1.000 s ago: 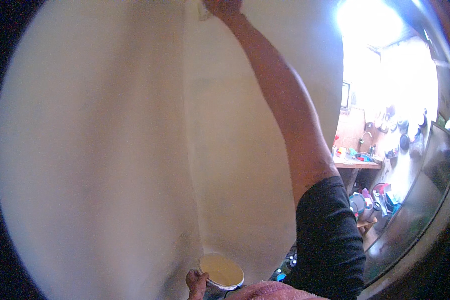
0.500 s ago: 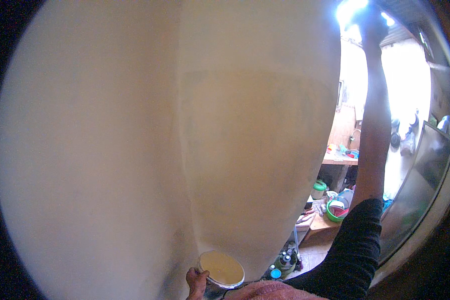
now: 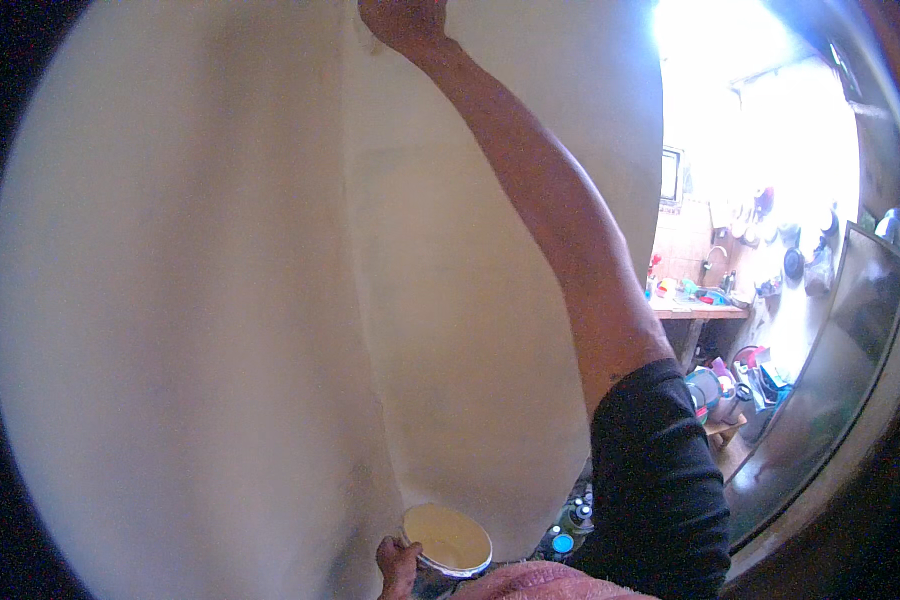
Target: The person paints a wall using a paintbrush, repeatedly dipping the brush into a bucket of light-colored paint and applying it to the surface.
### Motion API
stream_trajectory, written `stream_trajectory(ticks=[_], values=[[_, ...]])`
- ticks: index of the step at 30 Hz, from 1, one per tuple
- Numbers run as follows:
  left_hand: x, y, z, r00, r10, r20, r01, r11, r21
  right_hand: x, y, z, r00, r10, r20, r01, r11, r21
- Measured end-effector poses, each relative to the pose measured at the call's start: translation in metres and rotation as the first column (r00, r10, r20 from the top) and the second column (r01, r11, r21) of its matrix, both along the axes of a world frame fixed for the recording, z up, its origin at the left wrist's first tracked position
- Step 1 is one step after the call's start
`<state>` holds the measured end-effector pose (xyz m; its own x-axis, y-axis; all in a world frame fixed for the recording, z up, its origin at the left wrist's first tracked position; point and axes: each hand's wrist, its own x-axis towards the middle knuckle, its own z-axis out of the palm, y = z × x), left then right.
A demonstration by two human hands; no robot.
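Observation:
Low in the view, my left hand point(image 3: 398, 566) grips the rim of a round white tub point(image 3: 448, 537). Cream-coloured paint-like stuff shows inside the tub, with the thumb over its near left edge. My bare right forearm point(image 3: 530, 180) reaches up across the cream wall point(image 3: 460, 300), its upper part in a dark sleeve. At the top edge, beside the inside corner of two walls, my right hand point(image 3: 406, 22) is partly cut off. Its fingers, and anything in them, are out of sight. A small darker mark lies on the wall just below that hand.
Another pale wall point(image 3: 170, 300) fills the left side. Bottles and a blue-lidded container point(image 3: 562, 543) stand on the floor near the tub. At right are a tiled counter point(image 3: 710, 312) with a tap, hanging pans, a small wooden stool point(image 3: 727, 430) and a framed panel point(image 3: 820, 390).
My right arm has swung left from the bright kitchen side to the wall corner. My left hand and the tub have hardly moved. More of the kitchen counter shows now.

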<state>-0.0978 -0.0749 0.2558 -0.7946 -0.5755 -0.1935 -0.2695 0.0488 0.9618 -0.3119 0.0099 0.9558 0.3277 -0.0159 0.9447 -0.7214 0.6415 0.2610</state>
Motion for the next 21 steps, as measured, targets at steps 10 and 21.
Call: stream_trajectory(ticks=[10,21], values=[[0.018,-0.013,0.021,1.0,0.01,-0.002,-0.01,0.999,0.05,-0.071,0.228,0.056,0.929,-0.365,-0.063,0.335,0.9,-0.277],[-0.005,-0.002,-0.006,0.996,-0.057,0.067,0.066,0.989,-0.131,-0.012,0.288,0.029,0.753,-0.635,-0.174,0.573,0.762,-0.302]])
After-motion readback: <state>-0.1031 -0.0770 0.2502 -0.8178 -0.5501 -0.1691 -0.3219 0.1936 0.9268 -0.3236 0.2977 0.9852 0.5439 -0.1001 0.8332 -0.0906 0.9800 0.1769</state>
